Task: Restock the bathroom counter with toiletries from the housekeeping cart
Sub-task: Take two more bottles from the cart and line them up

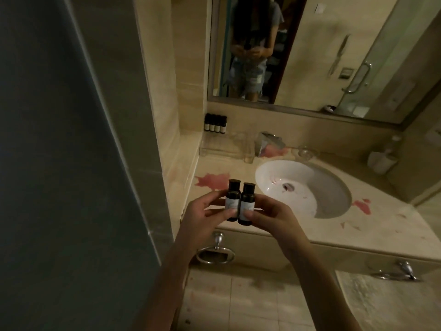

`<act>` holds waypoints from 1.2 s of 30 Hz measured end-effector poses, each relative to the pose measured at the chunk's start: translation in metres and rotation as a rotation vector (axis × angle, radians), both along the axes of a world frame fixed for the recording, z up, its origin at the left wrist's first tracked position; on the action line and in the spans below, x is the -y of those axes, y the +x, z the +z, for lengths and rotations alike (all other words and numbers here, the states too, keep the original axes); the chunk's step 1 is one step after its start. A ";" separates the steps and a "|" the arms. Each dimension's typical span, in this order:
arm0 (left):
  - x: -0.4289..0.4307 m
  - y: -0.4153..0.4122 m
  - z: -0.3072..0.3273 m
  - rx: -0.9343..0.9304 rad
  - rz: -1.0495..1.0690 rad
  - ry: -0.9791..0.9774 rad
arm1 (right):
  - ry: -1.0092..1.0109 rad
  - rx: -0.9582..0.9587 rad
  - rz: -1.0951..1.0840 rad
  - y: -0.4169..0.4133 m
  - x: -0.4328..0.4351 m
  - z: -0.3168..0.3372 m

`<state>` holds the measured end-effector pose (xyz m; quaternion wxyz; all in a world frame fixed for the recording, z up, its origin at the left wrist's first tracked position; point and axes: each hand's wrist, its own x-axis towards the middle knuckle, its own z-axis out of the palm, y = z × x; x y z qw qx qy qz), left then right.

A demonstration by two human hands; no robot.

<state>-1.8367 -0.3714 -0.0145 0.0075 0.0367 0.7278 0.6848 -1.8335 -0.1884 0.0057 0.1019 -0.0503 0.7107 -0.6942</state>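
Dark-brown left bottle (pixel 233 199) and right bottle (pixel 247 203), miniature toiletries, upright and touching, held over the near-left edge of the stone counter (pixel 393 225): my left hand (pixel 202 219) pinches the former, my right hand (pixel 272 219) the latter, thumbs on the pale labels. I judge them light, rigid and slightly slick, best gripped round the labelled body; matching bottles (pixel 216 123) stand far left.

You stand in a dim, warm-lit bathroom, dark grey panel (pixel 47 163) on your left, beige marble wall (pixel 167 91) beside it, wide framed mirror (pixel 310 56) ahead of you reflecting a glass shower door (pixel 381 68), pale tiled floor (pixel 238 302) below, one chrome towel ring (pixel 215 253) low in front, another ring (pixel 396 273) to your right.
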 end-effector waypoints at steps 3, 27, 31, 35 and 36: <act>0.006 -0.034 -0.010 0.014 0.027 -0.001 | 0.016 -0.004 -0.009 -0.032 0.007 -0.002; -0.016 -0.348 -0.063 0.121 0.322 -0.105 | -0.019 0.086 0.131 -0.392 0.003 -0.076; -0.016 -0.408 -0.090 0.177 0.346 -0.173 | 0.028 0.139 0.111 -0.457 0.011 -0.104; -0.010 -0.460 -0.115 0.219 0.414 -0.208 | 0.041 0.181 0.093 -0.508 0.024 -0.132; -0.008 -0.471 -0.120 0.218 0.430 -0.219 | 0.048 0.185 0.095 -0.519 0.028 -0.138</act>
